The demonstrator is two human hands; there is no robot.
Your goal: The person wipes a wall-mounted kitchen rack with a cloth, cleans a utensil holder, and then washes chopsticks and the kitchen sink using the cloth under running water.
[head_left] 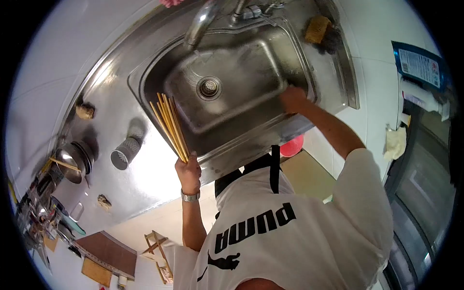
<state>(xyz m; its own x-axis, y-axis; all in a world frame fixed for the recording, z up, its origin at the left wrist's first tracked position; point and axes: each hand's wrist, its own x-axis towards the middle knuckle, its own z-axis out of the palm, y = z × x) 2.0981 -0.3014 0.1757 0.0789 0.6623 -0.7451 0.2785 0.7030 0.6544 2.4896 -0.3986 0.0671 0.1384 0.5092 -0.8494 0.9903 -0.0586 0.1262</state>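
Note:
A bundle of chopsticks (171,126) fans out from my left hand (188,173), whose fingers are wrapped round the lower ends. Their upper ends point over the left side of the steel sink (227,104). My right hand (293,99) is inside the right side of the sink, near its front wall. Its fingers look curled and a little blurred, and what they hold, if anything, is hidden. Left of the sink, a perforated metal utensil holder (124,153) lies on its side on the steel counter (152,179).
The faucet (200,24) reaches over the sink from the back. A sponge (317,30) sits at the back right corner. Metal bowls (72,162) stand at the far left, near a crowd of utensils (43,208). A red basin (292,146) is below the counter.

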